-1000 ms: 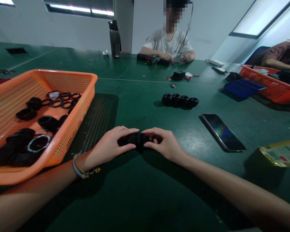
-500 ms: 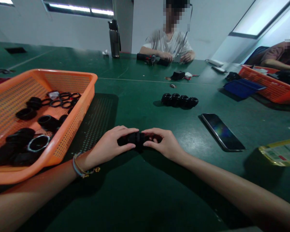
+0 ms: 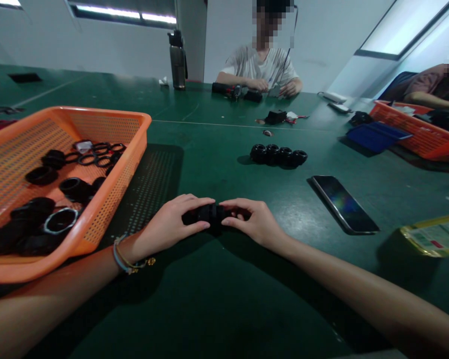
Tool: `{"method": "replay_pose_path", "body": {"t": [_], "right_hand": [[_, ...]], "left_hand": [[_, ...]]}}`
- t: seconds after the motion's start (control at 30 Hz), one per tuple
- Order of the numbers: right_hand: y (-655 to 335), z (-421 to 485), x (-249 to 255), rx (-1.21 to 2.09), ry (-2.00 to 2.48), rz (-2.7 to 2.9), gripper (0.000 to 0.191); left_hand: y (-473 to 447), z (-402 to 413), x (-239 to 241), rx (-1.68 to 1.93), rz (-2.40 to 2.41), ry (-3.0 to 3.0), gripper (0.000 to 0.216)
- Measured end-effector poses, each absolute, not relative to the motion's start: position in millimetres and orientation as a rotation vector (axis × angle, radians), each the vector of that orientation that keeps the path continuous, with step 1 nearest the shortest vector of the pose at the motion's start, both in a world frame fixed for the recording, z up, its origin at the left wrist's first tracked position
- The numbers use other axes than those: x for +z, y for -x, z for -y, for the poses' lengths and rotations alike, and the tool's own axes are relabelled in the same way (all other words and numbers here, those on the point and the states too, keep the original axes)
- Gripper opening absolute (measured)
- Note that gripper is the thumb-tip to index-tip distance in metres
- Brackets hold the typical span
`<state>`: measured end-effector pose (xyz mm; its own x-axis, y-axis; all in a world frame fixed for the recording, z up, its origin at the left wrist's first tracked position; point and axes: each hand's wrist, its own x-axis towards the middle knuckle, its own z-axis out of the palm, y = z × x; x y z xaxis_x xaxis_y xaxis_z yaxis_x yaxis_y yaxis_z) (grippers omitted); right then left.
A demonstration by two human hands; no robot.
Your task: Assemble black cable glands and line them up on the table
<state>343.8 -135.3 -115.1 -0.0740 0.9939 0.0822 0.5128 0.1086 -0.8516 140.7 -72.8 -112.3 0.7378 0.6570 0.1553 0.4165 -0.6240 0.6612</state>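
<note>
A black ribbed cylindrical fitting lies sideways between my hands, low over the green table. My left hand is closed round its left end, thumb and fingers on opposite sides. My right hand pinches the other end, its fingertips close to those of the left. Parts of the fitting are hidden under the fingers. Left of my hands stands an orange basket holding black rings and black threaded pieces.
Several black round fittings stand in a row beyond my hands. To the right lie a phone and a yellow-edged box. A blue tray leans by another orange basket. A co-worker sits opposite, near a bottle.
My hands keep the same grip on the black fitting, with no clear movement. The co-worker's hand opposite has shifted slightly.
</note>
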Motion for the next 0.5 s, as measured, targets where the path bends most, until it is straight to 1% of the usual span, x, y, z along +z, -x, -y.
{"method": "replay_pose_path", "body": {"t": [0.5], "right_hand": [[-343.0, 135.7, -113.6, 0.883, 1.531, 1.667, 0.027]], "left_hand": [[-141.0, 73.0, -111.7, 0.508, -0.809, -2.321, 0.041]]}}
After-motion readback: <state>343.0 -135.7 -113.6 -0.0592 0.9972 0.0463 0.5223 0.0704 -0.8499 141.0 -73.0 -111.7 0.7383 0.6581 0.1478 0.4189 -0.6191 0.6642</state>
